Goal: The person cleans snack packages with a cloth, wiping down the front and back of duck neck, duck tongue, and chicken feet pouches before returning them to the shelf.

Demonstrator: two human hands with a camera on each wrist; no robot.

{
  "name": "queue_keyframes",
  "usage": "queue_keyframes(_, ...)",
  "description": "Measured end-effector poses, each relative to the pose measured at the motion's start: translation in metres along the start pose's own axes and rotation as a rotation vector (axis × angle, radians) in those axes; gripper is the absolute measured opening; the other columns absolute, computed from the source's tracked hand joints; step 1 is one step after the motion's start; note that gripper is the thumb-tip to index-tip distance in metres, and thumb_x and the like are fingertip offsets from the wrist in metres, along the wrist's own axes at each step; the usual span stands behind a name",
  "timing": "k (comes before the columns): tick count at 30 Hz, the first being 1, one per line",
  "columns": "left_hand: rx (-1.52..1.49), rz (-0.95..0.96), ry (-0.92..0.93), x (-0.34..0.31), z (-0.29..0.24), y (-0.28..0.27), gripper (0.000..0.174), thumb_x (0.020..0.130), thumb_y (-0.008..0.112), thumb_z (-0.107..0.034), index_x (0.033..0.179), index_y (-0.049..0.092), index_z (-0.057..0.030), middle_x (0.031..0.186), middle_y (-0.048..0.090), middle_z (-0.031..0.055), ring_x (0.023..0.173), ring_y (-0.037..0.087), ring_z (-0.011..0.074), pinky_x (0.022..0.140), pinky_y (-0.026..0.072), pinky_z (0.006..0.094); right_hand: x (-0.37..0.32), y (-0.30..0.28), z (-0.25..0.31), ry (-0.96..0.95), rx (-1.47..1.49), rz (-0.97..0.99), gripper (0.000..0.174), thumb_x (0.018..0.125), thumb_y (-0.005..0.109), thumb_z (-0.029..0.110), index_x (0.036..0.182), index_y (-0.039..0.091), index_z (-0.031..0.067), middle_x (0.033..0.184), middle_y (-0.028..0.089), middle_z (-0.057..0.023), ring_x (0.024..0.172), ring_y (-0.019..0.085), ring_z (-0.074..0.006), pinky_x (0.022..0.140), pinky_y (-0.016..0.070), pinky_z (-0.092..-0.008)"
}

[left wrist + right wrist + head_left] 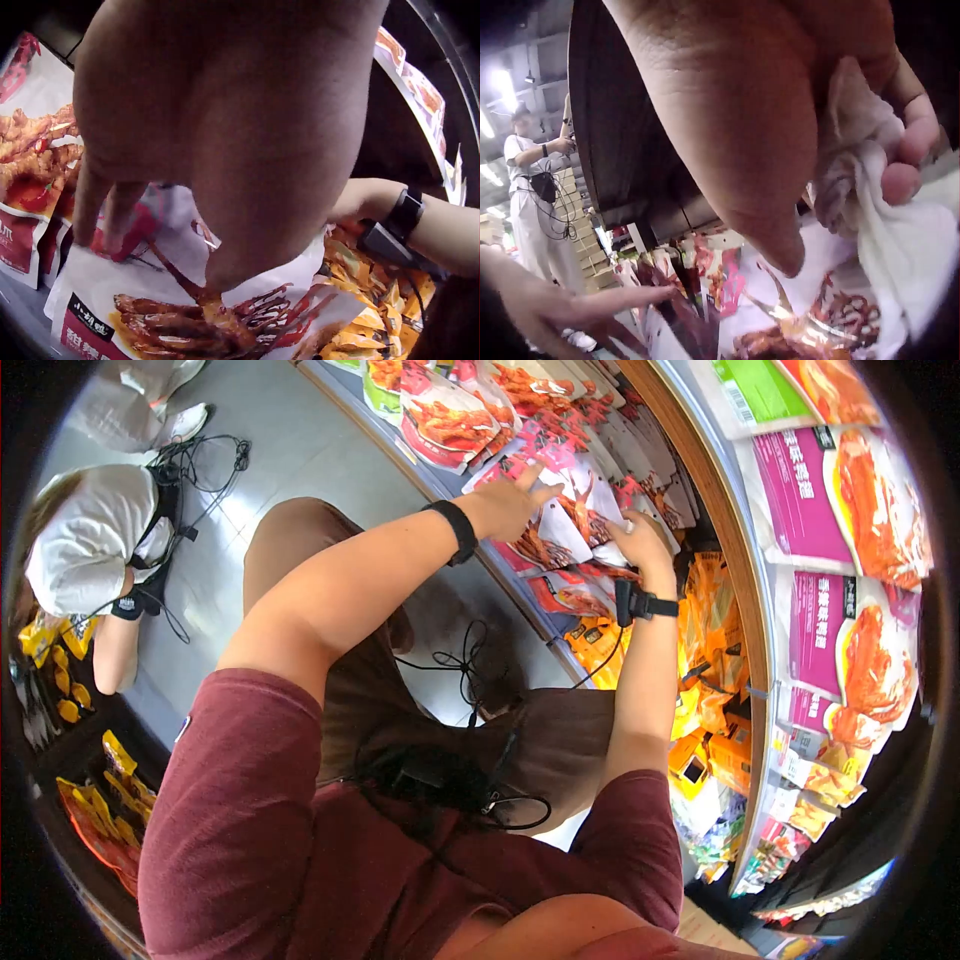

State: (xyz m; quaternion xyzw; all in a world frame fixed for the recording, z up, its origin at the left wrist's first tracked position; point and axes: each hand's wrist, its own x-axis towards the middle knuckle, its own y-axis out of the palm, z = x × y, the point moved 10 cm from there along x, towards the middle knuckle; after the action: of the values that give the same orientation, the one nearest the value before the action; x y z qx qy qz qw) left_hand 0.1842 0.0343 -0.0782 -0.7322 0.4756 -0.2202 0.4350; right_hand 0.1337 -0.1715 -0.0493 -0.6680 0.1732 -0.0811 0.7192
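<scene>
The packet (560,530) is white and pink with a printed picture of red chicken feet. It lies flat in a row of similar packets on the shelf (425,470), close to the shelf's front edge. The left wrist view shows its printed face (150,300) directly below the fingers.

The left hand (510,505) rests on the packet. Its fingers are straight and spread, with the fingertips (112,232) touching the packet's upper part. It grips nothing.

The right hand (640,540) is just beside the left hand, over the same row and further along the shelf. Its fingers (907,161) are curled round a white cloth (900,240). The cloth hangs down onto the packet (802,315).

Orange packets (710,710) fill the level below the shelf, beside the right forearm. Purple packets (800,490) stand on a higher, curved shelf at the right edge of the head view.

A second person (90,550) in a white top crouches on the grey floor (290,450), well apart from the shelf.
</scene>
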Motion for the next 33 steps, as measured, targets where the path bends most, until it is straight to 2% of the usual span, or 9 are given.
queue_keyframes(3,-0.031,0.242,-0.085,-0.015,-0.008,0.001,0.093,0.077,0.058,-0.003,0.152,0.006,-0.0231,0.155,-0.007,0.0230,0.100,0.063,0.0384,0.085,0.0512,0.0404,-0.008,-0.065,0.024,0.060,0.044,-0.121,0.051,0.082,0.062,0.046,0.115,0.063,0.0064,0.105,0.065,-0.0224,0.099,0.063,-0.0366,0.084,0.0488,-0.0418)
queue_keyframes(9,0.022,0.169,-0.025,-0.015,-0.020,-0.003,0.091,0.076,0.067,-0.017,0.151,0.016,-0.0212,0.157,0.000,0.0186,0.104,0.063,0.0340,0.083,0.0521,0.0437,-0.049,-0.135,0.143,-0.103,0.181,-0.226,0.035,0.084,0.065,0.036,0.105,0.068,0.0082,0.093,0.068,-0.0201,0.091,0.067,-0.0335,0.078,0.0506,-0.0370)
queue_keyframes(14,0.153,0.437,0.025,-0.004,-0.031,0.023,0.081,0.075,0.068,-0.022,0.146,0.032,-0.0090,0.155,0.019,0.0154,0.103,0.063,0.0343,0.077,0.0510,0.0598,0.004,-0.099,0.237,-0.573,0.353,0.000,0.035,0.083,0.069,0.031,0.105,0.068,0.0046,0.100,0.069,-0.0157,0.090,0.068,-0.0252,0.077,0.0518,-0.0335)
queue_keyframes(16,0.174,0.350,0.020,-0.022,-0.044,-0.001,0.077,0.078,0.057,-0.013,0.148,0.023,-0.0074,0.149,0.030,0.0178,0.101,0.065,0.0297,0.074,0.0540,0.0454,0.052,-0.069,0.251,-0.459,0.426,0.268,0.046,0.080,0.071,0.035,0.111,0.065,0.0014,0.108,0.067,-0.0166,0.098,0.066,-0.0255,0.084,0.0501,-0.0335)
queue_keyframes(20,0.071,0.198,-0.018,-0.022,-0.044,-0.011,0.070,0.075,0.065,-0.017,0.140,0.040,-0.0062,0.154,0.023,0.0113,0.114,0.058,0.0346,0.074,0.0491,0.0629,0.122,-0.044,0.276,-0.518,0.182,0.149,0.065,0.072,0.074,0.045,0.113,0.063,-0.0041,0.108,0.066,-0.0224,0.100,0.065,-0.0311,0.086,0.0496,-0.0360)
queue_keyframes(22,0.106,0.423,-0.055,-0.026,-0.045,0.002,0.065,0.073,0.069,-0.021,0.135,0.050,-0.0099,0.156,0.017,0.0078,0.114,0.057,0.0374,0.075,0.0492,0.0628,0.140,-0.028,0.291,-0.504,0.029,0.196,0.073,0.071,0.075,0.046,0.120,0.058,-0.0057,0.114,0.064,-0.0216,0.108,0.061,-0.0287,0.092,0.0466,-0.0354)
queue_keyframes(26,0.133,0.493,-0.061,-0.024,-0.039,0.001,0.050,0.072,0.073,-0.029,0.120,0.064,-0.0170,0.132,0.055,0.0072,0.111,0.058,0.0351,0.078,0.0491,0.0624,0.143,0.009,0.298,-0.383,-0.108,0.282,0.070,0.070,0.075,0.048,0.118,0.061,-0.0011,0.114,0.064,-0.0224,0.104,0.063,-0.0292,0.090,0.0482,-0.0352)
queue_keyframes(27,0.247,0.799,-0.196,-0.011,-0.021,0.037,0.041,0.072,0.073,-0.034,0.110,0.068,-0.0186,0.110,0.067,0.0068,0.106,0.061,0.0311,0.080,0.0496,0.0609,0.149,0.015,0.301,-0.460,-0.190,0.212,0.058,0.073,0.073,0.043,0.114,0.064,0.0033,0.114,0.064,-0.0205,0.102,0.064,-0.0311,0.089,0.0488,-0.0376)
queue_keyframes(33,0.093,0.568,-0.208,-0.033,-0.002,-0.009,0.026,0.072,0.070,-0.031,0.090,0.072,-0.0123,0.084,0.070,0.0089,0.077,0.066,0.0315,0.070,0.0541,0.0522,0.135,-0.023,0.310,-0.433,-0.241,0.107,0.039,0.077,0.066,0.036,0.109,0.069,0.0154,0.111,0.065,-0.0162,0.104,0.062,-0.0327,0.088,0.0488,-0.0429)
